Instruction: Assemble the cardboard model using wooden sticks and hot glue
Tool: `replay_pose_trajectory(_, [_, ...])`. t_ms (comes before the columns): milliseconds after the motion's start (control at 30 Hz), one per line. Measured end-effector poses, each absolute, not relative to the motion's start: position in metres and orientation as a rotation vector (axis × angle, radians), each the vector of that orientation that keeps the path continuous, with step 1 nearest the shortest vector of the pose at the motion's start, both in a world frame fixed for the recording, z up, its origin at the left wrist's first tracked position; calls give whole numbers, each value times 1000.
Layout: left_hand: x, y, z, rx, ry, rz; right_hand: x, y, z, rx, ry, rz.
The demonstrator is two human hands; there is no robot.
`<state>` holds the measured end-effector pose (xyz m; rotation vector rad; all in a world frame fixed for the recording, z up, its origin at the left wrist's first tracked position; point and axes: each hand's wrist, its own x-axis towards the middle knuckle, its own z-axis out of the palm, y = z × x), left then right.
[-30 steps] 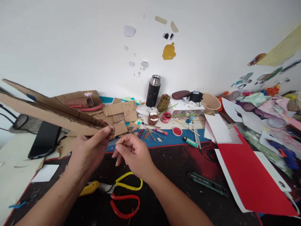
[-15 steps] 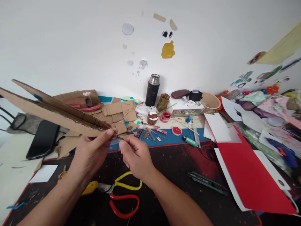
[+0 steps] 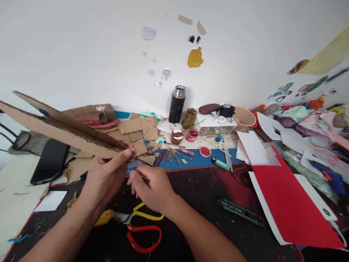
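Note:
My left hand (image 3: 109, 174) pinches the narrow near end of a long folded cardboard piece (image 3: 62, 133), thumb on top. Its two pointed sides spread apart toward the upper left, with a dark groove between them. Just right of and below that end, my right hand (image 3: 154, 185) is closed, its fingers curled in with the thumb over them. Whatever lies between those fingers is hidden. Beneath the hands, scissors (image 3: 144, 238) with one yellow and one red handle loop lie on the dark mat (image 3: 196, 214).
Cardboard scraps (image 3: 139, 125), a black phone (image 3: 50, 160) and a small red boat model (image 3: 100, 123) are at left. A black flask (image 3: 177, 105) and paint pots (image 3: 191, 135) stand behind. A green cutter (image 3: 240, 211) and red paper (image 3: 294, 203) lie at right.
My right hand has moved slightly left and down, closer under the left wrist, uncovering a cardboard scrap behind it. My left hand and the folded cardboard piece stay nearly still.

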<state>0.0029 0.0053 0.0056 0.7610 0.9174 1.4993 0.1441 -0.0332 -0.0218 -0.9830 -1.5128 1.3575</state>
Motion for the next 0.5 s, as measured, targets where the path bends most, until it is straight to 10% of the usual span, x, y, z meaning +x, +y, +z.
replay_pose_trajectory(500, [2,5,13,697,927,1537,140,-32,-22,-996,-1653,1202])
